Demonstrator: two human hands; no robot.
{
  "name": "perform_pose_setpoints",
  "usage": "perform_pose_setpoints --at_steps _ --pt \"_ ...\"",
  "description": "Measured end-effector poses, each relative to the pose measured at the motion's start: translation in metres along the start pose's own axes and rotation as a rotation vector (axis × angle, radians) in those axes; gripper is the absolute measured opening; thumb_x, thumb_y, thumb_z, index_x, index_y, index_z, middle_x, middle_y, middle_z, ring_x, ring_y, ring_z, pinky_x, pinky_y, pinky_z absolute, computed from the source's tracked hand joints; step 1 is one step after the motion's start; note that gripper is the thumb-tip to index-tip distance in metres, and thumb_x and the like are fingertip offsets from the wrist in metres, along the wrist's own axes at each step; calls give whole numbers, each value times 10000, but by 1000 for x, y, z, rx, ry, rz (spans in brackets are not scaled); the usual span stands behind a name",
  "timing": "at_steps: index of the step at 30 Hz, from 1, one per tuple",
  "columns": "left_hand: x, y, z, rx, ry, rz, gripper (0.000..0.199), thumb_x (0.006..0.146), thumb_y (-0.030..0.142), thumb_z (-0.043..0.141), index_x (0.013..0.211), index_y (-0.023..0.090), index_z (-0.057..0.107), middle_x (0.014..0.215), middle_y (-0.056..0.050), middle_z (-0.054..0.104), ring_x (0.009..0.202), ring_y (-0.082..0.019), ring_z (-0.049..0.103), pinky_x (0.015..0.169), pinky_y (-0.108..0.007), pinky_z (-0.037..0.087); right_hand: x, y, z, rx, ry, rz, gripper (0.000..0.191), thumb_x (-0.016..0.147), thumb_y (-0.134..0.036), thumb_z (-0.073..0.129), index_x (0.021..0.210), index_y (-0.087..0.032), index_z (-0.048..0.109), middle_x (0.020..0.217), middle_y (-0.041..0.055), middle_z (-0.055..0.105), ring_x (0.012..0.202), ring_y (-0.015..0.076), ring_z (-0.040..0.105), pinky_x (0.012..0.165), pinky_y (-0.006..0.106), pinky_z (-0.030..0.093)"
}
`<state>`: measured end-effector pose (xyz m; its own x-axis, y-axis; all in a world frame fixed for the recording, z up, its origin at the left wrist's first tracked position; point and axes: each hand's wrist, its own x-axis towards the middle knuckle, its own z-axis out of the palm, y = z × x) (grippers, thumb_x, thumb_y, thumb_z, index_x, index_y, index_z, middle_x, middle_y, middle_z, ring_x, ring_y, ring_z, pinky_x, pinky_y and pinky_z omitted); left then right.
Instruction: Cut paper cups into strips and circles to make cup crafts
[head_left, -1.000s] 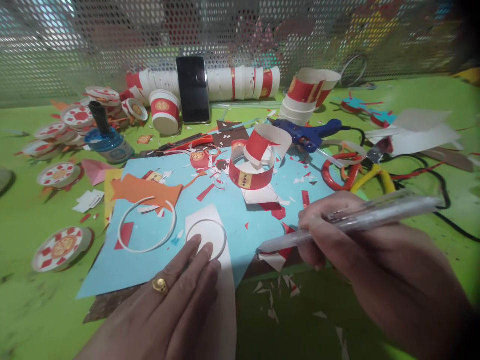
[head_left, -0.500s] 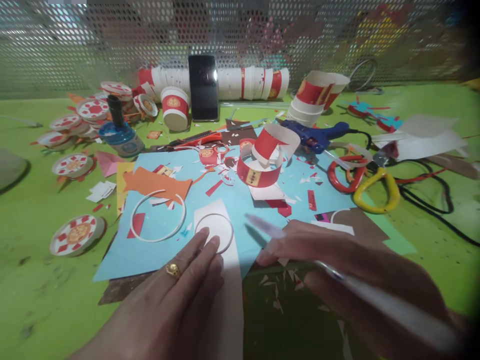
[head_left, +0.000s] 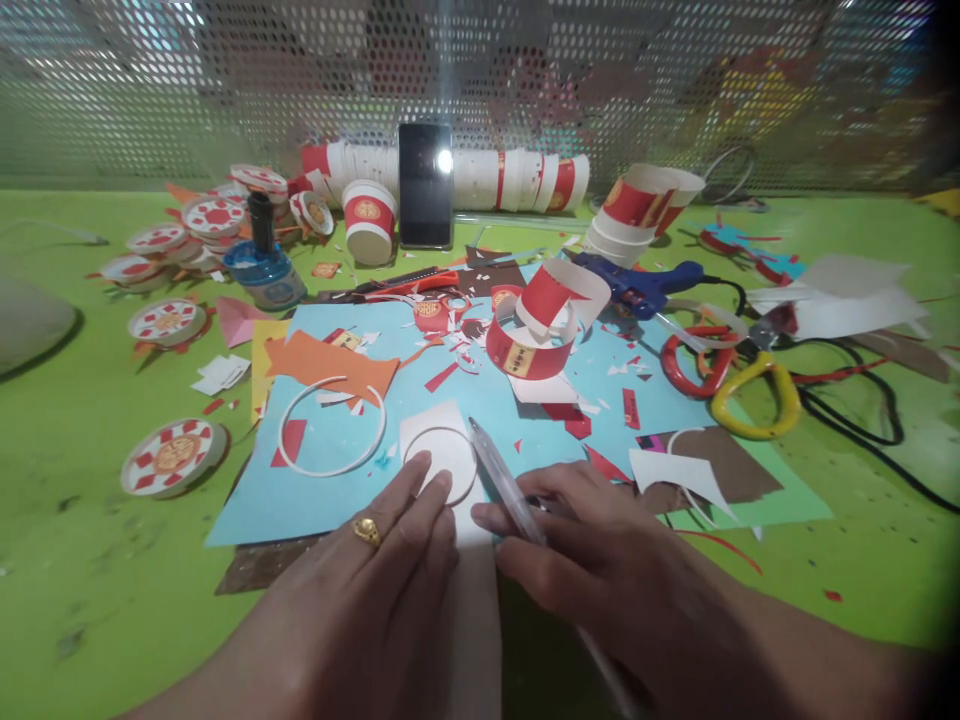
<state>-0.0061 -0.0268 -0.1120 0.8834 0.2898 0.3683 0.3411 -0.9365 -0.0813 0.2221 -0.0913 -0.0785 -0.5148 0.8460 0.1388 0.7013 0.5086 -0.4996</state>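
Note:
My left hand (head_left: pixel 375 570), with a gold ring, lies with its fingers stretched out. Two fingertips press on a small white paper disc (head_left: pixel 454 462), which rests on a white paper strip (head_left: pixel 474 590). In my right hand (head_left: pixel 600 560) is a pen (head_left: pixel 510 485) with a pale, clear barrel. Its tip is at the upper right edge of the disc; whether it touches the paper I cannot tell. Under the strip's upper part lies a light blue sheet (head_left: pixel 262 505). A thin white paper ring (head_left: pixel 282 440) lies to the left of the disc.
Cut red paper cup pieces (head_left: pixel 536 360) and scraps lie beyond my hands. Scissors with red and yellow handles (head_left: pixel 750 420) and a blue glue gun (head_left: pixel 649 285) are at right. A blue bottle (head_left: pixel 274 280), a phone (head_left: pixel 425 190) and stacked cups (head_left: pixel 487 180) stand further back.
My right hand has moved left, and the pen has swung more upright with its tip now beside the disc. My left hand still presses the disc. The whole view has shifted slightly.

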Motion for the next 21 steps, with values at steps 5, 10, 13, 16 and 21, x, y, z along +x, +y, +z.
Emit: perform_pose_setpoints --at_steps 5,10,13,16,21 --pt "1 -2 -1 -32 18 -44 319 911 124 370 1127 114 603 1233 -96 645 1237 -258 520 927 -298 529 -3 4 -5 160 -26 115 324 824 -165 511 1146 -197 543 1002 91 613 926 225 523 715 342 430" --pt "-1 -5 -5 -56 -4 -16 322 877 96 435 1165 99 578 1259 -106 628 1246 -265 509 938 -314 529 -5 3 -7 215 -9 146 463 782 -143 547 1239 -188 486 976 85 592 857 221 529 661 319 419" --pt "-4 -7 -6 -85 -30 8 339 853 95 466 1176 92 567 1301 -137 590 1293 -294 450 981 -366 504 -6 2 -7 241 9 149 481 785 -178 572 1255 -202 470 954 73 580 816 210 542 633 304 418" --pt "-6 -9 -5 -79 -48 39 356 861 114 471 1208 91 549 1343 -154 548 1317 -304 414 994 -389 493 -5 2 -9 218 26 124 516 782 -167 558 1286 -200 452 928 76 582 756 205 541 580 296 408" --pt "-2 -3 -2 -57 2 -16 305 901 138 420 1163 109 572 1274 -124 611 1290 -281 456 946 -333 525 -3 2 -11 190 -14 128 618 706 -68 551 1297 -205 432 922 73 590 768 209 523 574 293 404"
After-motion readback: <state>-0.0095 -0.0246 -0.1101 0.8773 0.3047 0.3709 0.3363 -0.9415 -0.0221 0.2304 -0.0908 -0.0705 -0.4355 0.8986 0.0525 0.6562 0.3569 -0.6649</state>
